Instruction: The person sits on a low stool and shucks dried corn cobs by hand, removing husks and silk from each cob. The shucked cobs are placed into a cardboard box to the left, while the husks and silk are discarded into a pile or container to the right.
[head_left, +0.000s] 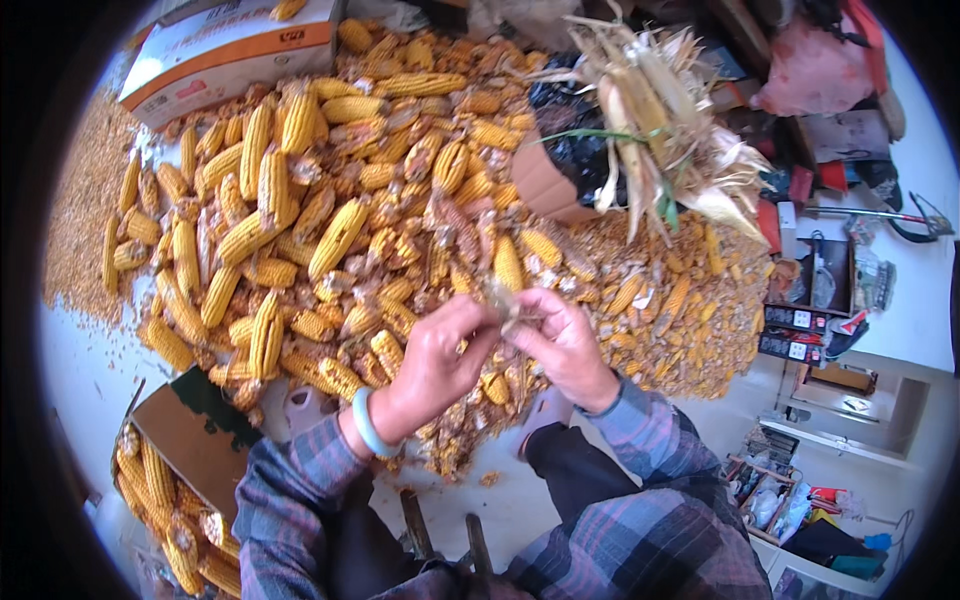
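Note:
Both hands meet over the middle of a heap of corn ears (337, 240). Between their fingertips is a yellow corn ear (508, 264), pointing away from me, with pale husk scraps (507, 309) at its near end. My left hand (450, 341), with a pale bangle (365, 424) at the wrist, pinches these scraps from the left. From the right, my right hand (566, 345) closes thumb and fingers on the same end. The fingers partly hide this end, and blur obscures its detail.
A printed carton (232, 64) stands at the upper left beside loose kernels (86, 202). Dry corn husks (660, 120) lie over a cardboard box (544, 176) lined with black plastic. Another open carton (195, 427) at lower left holds corn ears. Wooden stool legs (416, 521) show below.

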